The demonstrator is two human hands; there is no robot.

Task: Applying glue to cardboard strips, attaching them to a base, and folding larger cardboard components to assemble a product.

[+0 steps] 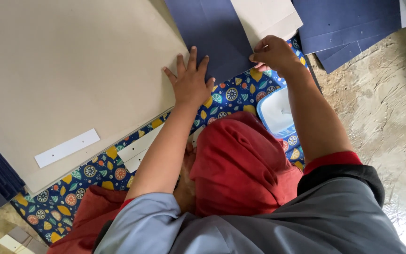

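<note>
The left hand (191, 81) lies flat with fingers spread, on the edge where the beige board (66, 70) meets the navy sheet (212, 33). The right hand (273, 52) pinches the lower edge of a beige card (266, 16), which lies on the navy sheet.

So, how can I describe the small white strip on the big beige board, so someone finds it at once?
Start at the big beige board filling the upper left. Near its lower edge lies a white strip, slanted. Unlike the other white strips on the patterned cloth, it rests alone on the board.
</note>
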